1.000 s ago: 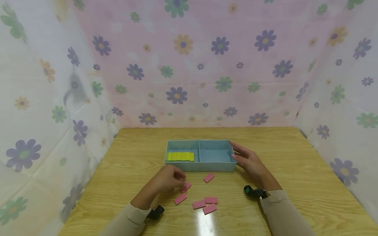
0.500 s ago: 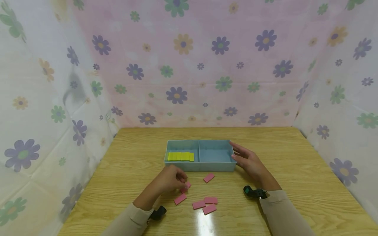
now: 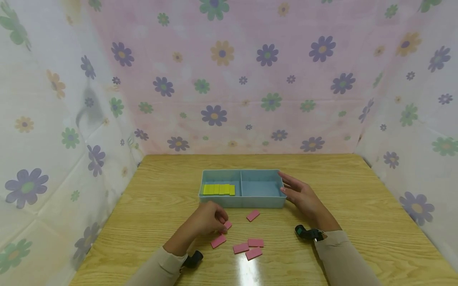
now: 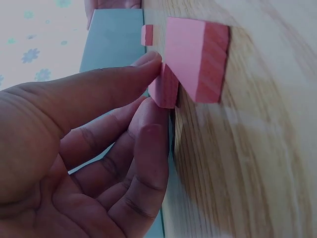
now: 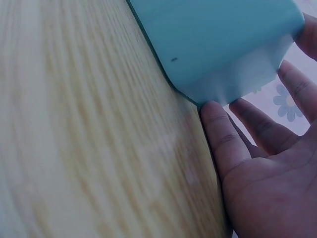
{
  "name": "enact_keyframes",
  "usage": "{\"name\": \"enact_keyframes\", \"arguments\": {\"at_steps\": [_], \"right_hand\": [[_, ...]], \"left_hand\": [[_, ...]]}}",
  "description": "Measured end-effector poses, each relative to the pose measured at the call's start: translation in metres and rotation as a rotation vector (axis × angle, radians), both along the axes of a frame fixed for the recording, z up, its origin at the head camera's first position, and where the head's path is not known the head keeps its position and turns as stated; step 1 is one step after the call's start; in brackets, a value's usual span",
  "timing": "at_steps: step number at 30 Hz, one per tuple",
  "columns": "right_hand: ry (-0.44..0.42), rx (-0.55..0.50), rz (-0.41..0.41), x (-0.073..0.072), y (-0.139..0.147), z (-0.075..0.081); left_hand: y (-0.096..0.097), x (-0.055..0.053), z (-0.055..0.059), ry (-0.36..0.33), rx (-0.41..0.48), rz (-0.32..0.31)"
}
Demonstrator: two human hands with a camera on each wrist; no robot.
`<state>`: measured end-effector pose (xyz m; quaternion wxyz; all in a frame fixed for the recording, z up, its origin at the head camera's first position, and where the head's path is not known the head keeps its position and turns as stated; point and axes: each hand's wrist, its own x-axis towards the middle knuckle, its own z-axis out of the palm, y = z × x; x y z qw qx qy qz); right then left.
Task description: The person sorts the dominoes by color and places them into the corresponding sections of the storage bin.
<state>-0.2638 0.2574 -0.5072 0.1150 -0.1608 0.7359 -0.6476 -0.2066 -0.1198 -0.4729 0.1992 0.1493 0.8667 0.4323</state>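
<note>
My left hand (image 3: 207, 219) is low over the table in front of the box, with thumb and fingertips around a small pink wooden block (image 4: 166, 89). The fingers partly hide that block in the head view. Close by lies another pink block (image 3: 218, 241). My right hand (image 3: 304, 198) rests its extended fingers (image 5: 223, 134) against the right end of the light blue two-compartment box (image 3: 247, 202). Yellow blocks (image 3: 216, 189) lie in a row in the box's left compartment; nothing lies in the right one.
One pink block (image 3: 253, 215) lies just before the box. Three more, including a pink block (image 3: 255, 242), are grouped nearer the front of the wooden table (image 3: 164, 178). Flowered cloth (image 3: 243, 99) hangs behind and at both sides.
My left hand has shifted slightly to the right, and its fingers have closed around the pink block, covering more of it. The right hand and the box have stayed in place.
</note>
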Motion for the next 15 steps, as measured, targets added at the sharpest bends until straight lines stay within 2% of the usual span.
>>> {"name": "enact_keyframes", "arguments": {"at_steps": [9,15], "right_hand": [[-0.015,-0.021,-0.003,0.0001,-0.0003,0.0017],[-0.021,-0.032,-0.003,0.0007,-0.0006,0.0013]], "left_hand": [[0.0016,0.0014,-0.0011,0.014,0.033,-0.004],[0.0036,0.0018,-0.0009,0.068,-0.009,0.002]]}}
